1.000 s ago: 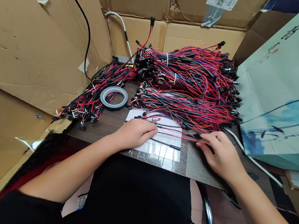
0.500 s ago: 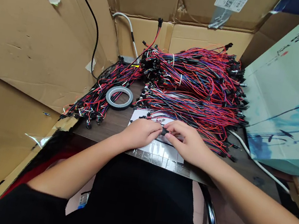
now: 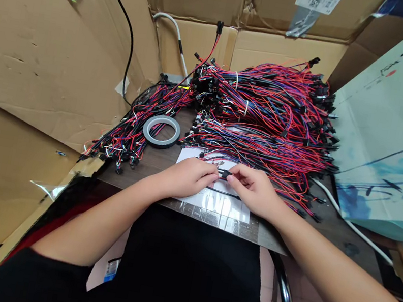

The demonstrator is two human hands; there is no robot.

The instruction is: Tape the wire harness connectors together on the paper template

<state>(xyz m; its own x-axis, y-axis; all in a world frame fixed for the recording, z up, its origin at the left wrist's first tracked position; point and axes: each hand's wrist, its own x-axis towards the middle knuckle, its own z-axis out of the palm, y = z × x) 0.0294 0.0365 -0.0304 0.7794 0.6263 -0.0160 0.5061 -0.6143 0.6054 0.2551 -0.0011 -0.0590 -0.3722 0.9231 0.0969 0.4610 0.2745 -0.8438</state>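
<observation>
My left hand is closed in a pinch on a wire harness at the front of the desk. From the other side, my right hand pinches the same wire harness, whose short black section shows between the fingertips. Whether that section is tape or a connector is too small to tell. Beneath both hands lies a white paper sheet under clear film. Just behind them is a loose layer of red, blue and black wire harnesses with black connectors.
Tied wire bundles are stacked at the back. A roll of black tape lies left of the sheet, beside a tangled wire pile. Cardboard walls enclose the left and back; a pale printed board leans at right. A white cable crosses the desk's right side.
My right hand has shifted slightly right and the gap between the fingertips is a little wider, showing more of the harness. The whole view has moved slightly.
</observation>
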